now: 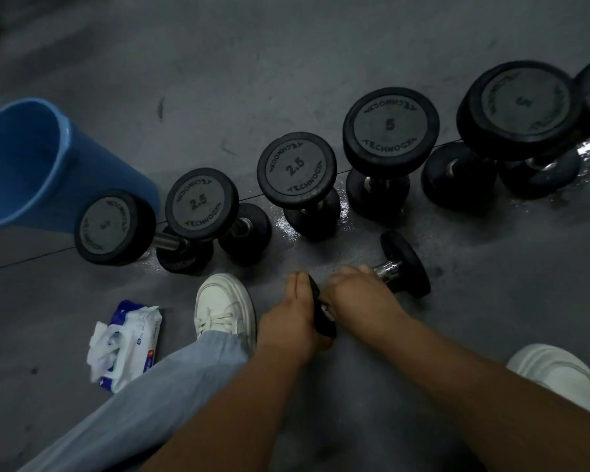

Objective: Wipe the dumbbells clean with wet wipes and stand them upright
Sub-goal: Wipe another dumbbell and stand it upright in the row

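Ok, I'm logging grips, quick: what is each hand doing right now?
Left hand: closed, gripping the near head of the lying dumbbell.
Right hand: closed round its handle, a bit of white wipe showing at its edge.

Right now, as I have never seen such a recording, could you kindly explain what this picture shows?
No machine here: the grips are a person's two bare hands, filmed by one camera worn on the head, looking down at a grey floor. A dumbbell lies on its side; the left grip holds its near end, the right grip curls round its handle, with a bit of white, likely a wipe, between them. Behind, a row of dumbbells stands on end. A wipe pack and a blue bin sit to the left.
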Demonstrator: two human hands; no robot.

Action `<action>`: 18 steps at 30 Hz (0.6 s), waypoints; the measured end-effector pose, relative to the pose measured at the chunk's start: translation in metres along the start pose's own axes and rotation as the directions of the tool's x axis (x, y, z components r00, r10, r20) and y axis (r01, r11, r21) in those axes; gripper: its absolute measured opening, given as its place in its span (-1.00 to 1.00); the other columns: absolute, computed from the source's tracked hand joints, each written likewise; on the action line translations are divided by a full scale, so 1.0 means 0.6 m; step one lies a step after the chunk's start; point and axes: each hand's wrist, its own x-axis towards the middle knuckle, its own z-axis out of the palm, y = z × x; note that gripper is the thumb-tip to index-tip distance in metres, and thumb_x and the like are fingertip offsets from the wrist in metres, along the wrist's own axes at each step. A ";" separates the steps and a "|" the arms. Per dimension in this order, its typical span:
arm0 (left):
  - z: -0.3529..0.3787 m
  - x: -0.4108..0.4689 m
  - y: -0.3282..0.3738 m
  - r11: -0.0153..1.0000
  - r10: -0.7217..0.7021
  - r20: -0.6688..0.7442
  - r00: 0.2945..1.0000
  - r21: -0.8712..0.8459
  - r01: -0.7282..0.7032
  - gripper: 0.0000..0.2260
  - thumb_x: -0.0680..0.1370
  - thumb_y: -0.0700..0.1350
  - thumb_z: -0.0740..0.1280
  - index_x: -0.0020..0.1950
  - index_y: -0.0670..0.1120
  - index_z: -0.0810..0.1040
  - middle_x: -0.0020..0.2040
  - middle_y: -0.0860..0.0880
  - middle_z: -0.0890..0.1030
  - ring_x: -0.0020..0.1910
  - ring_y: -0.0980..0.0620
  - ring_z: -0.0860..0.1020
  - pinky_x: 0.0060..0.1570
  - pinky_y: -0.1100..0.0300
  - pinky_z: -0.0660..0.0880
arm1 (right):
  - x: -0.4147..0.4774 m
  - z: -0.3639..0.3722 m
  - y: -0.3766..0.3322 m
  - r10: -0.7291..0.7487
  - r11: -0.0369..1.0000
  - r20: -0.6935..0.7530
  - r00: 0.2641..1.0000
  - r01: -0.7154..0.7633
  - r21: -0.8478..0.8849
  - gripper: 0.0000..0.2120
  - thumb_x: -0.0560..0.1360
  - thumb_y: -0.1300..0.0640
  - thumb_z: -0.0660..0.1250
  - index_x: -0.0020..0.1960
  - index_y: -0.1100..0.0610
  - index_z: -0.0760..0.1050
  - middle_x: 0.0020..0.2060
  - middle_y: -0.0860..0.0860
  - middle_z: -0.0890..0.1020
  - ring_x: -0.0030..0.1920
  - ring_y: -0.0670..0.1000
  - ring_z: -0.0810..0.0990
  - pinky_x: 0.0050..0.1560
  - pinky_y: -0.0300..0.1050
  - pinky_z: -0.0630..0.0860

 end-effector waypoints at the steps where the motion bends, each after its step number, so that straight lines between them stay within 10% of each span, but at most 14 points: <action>1: 0.001 0.001 0.000 1.000 0.001 -0.002 1.000 -0.001 -0.001 -0.06 0.38 0.15 0.46 0.56 -0.06 -0.04 0.54 0.03 0.08 0.17 -0.09 0.57 -0.03 0.03 0.54 | -0.004 0.005 -0.002 0.026 0.998 -0.021 0.999 -0.025 0.051 -0.83 0.50 0.03 0.25 0.00 0.02 0.57 -0.01 -0.01 0.57 0.10 0.08 0.48 0.00 -0.06 0.34; 5: 0.000 0.005 -0.003 1.000 -0.008 0.010 1.000 0.000 0.008 -0.02 0.34 0.14 0.49 0.56 -0.06 -0.04 0.55 0.02 0.09 0.16 -0.09 0.58 -0.06 0.05 0.48 | -0.014 0.022 -0.027 0.269 0.922 0.044 0.962 -0.270 0.277 -0.85 0.52 0.13 0.25 0.08 0.05 0.50 0.02 0.06 0.52 0.04 0.12 0.58 -0.07 -0.07 0.49; 18: 0.007 0.008 -0.007 1.000 -0.005 -0.008 1.000 -0.012 0.005 -0.01 0.34 0.16 0.48 0.57 -0.06 -0.04 0.56 0.01 0.06 0.18 -0.09 0.58 -0.03 0.06 0.52 | -0.021 0.030 -0.020 0.475 0.788 0.001 0.880 -0.426 0.445 -0.89 0.51 0.00 0.23 0.00 0.00 0.42 -0.10 0.04 0.63 -0.03 0.14 0.61 -0.14 -0.10 0.45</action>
